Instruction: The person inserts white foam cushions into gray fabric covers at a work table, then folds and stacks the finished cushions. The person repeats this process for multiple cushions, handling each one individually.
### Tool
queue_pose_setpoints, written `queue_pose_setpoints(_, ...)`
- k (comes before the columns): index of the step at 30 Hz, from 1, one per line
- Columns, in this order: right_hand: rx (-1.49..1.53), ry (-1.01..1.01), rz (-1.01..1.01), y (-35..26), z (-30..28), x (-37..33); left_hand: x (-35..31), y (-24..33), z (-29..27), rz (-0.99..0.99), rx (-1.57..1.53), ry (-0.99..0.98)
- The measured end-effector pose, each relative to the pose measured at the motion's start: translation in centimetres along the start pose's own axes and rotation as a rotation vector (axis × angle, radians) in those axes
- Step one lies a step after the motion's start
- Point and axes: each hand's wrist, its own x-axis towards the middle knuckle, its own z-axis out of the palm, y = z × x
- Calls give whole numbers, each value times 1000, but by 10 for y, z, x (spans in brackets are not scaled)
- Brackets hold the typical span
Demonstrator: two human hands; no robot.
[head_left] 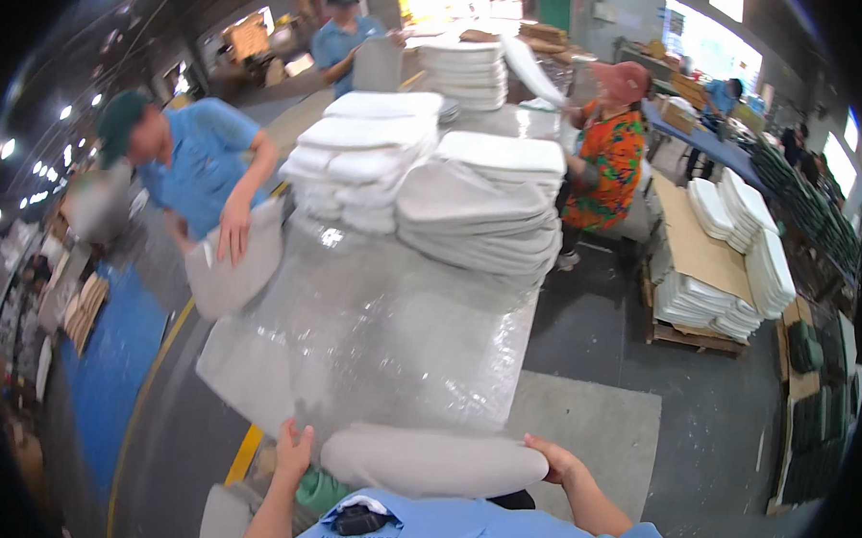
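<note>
A pale grey seat cushion (432,461) with a rounded outline is right in front of my body, at the near edge of the table (399,335). My right hand (557,461) grips its right end, fingers over the edge and thumb side toward me. Just off the cushion's left end is my left hand (294,448), palm turned inward and fingers apart, with nothing visible in it. Farther up the table stands a stack of grey cushions (477,213), slumped and curved. Beside it rise stacks of white cushions (369,136).
On the left, a person (200,163) in a blue shirt handles a grey cushion (239,265). A person (604,152) in an orange patterned shirt stands at the far right, another person (350,39) at the far left. A pallet (697,340) bears white cushions. Plastic film covers the table.
</note>
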Motion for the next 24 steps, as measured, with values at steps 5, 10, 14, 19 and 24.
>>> queue_pose_setpoints(5, 56, -53, -51, 18, 9, -16, -104, -6, 37, -503, -1211, -865)
queue_pose_setpoints(10, 130, 3, -255, 9, 34, -45, -83, 40, 71, -250, -1210, -744)
queue_pose_setpoints(14, 347, -179, -528, 24, 80, -35, -50, 80, 71, -41, -1346, -755)
queue_pose_setpoints(19, 197, -33, -492, 52, 110, -11, -65, 130, 93, 104, -1035, -518)
queue_pose_setpoints(24, 56, 257, -740, 53, 78, -2, -70, 176, 59, 201, -607, -626)
